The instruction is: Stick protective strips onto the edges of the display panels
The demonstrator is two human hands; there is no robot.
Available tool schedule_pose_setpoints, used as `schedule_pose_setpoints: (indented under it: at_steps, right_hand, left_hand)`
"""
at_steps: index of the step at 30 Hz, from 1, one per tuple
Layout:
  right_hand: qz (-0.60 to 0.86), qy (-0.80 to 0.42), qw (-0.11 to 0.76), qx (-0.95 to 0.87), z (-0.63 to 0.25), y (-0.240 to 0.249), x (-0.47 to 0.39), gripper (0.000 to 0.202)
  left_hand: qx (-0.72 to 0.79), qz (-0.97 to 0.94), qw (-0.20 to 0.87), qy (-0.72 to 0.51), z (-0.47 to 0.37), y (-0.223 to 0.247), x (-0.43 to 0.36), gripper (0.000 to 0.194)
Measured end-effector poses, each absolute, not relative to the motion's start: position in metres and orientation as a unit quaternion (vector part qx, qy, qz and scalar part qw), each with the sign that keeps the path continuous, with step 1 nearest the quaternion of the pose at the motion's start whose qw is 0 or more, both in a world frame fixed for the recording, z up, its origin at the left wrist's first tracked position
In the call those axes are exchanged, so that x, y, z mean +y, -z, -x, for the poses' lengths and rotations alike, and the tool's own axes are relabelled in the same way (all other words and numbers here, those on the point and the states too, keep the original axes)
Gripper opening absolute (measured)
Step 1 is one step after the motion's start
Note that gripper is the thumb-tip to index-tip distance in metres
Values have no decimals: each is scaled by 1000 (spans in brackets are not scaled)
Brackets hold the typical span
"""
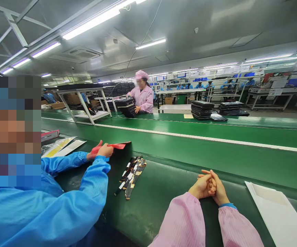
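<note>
Over the dark green mat point(163, 192), my left hand point(202, 186) and my right hand point(219, 188) are clasped together, fingers folded round each other. No object shows between them. A white paper sleeve or box point(279, 209) lies to the right of my hands. Left of them, a bundle of dark flat strips with white and gold patches point(133, 173) rests on the mat. Farther left, a person in blue sleeves holds a red sheet or bag point(118, 145) with both hands.
Behind the mat runs a green conveyor point(189, 139) with a white line. Stacks of black panels point(202, 109) stand beyond it. A person in pink point(144, 97) handles another stack. A white rack point(94, 118) and plastic packets point(60, 145) are at the left.
</note>
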State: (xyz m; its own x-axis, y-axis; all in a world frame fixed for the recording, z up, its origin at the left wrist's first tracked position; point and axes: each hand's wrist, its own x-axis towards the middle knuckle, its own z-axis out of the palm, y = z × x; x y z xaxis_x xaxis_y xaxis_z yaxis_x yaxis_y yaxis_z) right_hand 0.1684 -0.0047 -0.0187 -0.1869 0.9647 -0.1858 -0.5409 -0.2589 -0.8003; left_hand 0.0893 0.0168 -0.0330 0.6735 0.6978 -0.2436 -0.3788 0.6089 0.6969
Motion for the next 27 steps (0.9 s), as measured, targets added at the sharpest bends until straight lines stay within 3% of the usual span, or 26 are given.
schedule_pose_setpoints:
  at_steps: [27]
  right_hand:
    - [373,-695,531,-310,-166,16,-6,41]
  left_hand:
    - [267,-304,859,-314,-91,34,18,51]
